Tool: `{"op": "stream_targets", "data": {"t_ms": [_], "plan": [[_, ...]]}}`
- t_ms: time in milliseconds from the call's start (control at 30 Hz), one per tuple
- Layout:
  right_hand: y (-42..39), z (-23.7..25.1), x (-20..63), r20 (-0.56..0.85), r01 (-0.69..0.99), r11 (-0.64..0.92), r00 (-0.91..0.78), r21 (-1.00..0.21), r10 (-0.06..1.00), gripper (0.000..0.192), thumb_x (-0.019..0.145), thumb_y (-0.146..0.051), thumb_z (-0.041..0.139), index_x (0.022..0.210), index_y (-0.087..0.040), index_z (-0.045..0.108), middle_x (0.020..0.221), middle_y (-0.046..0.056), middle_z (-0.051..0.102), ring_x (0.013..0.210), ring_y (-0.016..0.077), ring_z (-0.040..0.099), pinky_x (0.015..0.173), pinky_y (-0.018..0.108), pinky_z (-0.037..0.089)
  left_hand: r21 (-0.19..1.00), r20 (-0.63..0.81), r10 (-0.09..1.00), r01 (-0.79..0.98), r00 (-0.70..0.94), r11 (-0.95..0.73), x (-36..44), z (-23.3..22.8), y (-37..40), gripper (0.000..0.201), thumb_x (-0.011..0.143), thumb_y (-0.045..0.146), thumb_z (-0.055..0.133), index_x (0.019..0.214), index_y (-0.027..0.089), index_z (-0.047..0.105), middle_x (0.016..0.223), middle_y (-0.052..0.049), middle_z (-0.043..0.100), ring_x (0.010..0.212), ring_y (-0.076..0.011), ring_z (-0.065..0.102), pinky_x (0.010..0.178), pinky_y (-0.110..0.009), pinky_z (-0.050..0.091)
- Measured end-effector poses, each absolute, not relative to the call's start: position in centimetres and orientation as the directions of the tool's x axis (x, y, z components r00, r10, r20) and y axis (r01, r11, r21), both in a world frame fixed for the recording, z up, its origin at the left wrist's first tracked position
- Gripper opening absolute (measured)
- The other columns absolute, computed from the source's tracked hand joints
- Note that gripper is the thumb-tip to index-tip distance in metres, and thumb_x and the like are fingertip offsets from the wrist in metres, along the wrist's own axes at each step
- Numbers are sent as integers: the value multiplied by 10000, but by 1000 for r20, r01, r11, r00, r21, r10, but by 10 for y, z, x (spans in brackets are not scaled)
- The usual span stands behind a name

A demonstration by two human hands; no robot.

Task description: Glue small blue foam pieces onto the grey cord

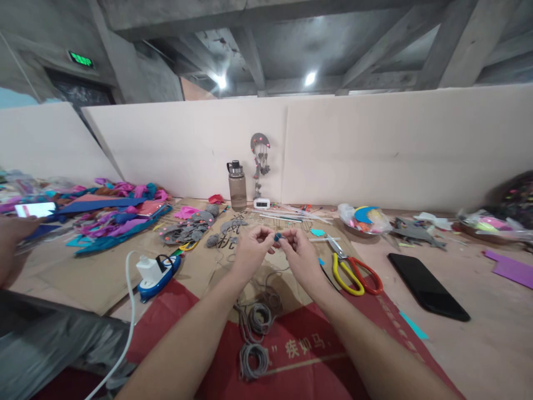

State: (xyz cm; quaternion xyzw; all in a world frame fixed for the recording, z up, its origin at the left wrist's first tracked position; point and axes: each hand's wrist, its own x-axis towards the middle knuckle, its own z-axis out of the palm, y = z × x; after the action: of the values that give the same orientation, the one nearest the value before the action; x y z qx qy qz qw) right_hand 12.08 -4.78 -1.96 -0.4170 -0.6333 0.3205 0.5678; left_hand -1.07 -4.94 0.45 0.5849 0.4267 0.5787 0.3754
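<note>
My left hand [252, 248] and my right hand [298, 248] meet over the cardboard, fingertips pinched together. Between them sits a small blue piece [278, 237], held by both hands. A thin grey cord seems to run down from the hands to grey cord coils [256, 329] lying on the red bag [291, 355] between my forearms. Yellow-and-red scissors [353, 271] lie just right of my right hand.
A black phone [428, 286] lies right of the scissors. A blue-and-white glue gun [158, 272] with a white cable rests at left. Grey felt shapes [189, 229], a water bottle [237, 186], coloured foam scraps [120, 214] and another person's hand [12, 236] with a phone are about.
</note>
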Motion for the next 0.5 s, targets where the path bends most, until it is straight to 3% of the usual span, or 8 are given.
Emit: {"op": "stream_targets", "data": {"t_ms": [133, 333, 500], "plan": [[-47, -22, 120, 403, 130, 401, -11, -907, 915, 202, 843, -371, 532, 947, -198, 527, 840, 45, 649, 713, 168, 592, 572, 272, 438, 932, 362, 931, 51, -43, -360, -10, 4, -48, 160, 763, 305, 656, 756, 146, 637, 666, -6, 665, 530, -109, 615, 531, -221, 504], [-49, -23, 119, 459, 212, 450, -5, -868, 888, 170, 843, -364, 504, 881, -205, 553, 788, 22, 629, 678, 153, 556, 581, 263, 431, 936, 353, 932, 28, -83, -352, -15, -1, -42, 222, 771, 358, 660, 807, 139, 654, 707, -35, 700, 553, -123, 633, 566, -237, 497], [-53, -22, 119, 458, 286, 467, -100, -837, 883, 200, 866, -350, 470, 789, -200, 578, 742, 2, 598, 688, 146, 522, 629, 261, 409, 925, 367, 916, -39, -161, -378, -25, -7, -30, 278, 753, 407, 678, 832, 142, 657, 641, -24, 684, 487, -91, 562, 486, -198, 414]]}}
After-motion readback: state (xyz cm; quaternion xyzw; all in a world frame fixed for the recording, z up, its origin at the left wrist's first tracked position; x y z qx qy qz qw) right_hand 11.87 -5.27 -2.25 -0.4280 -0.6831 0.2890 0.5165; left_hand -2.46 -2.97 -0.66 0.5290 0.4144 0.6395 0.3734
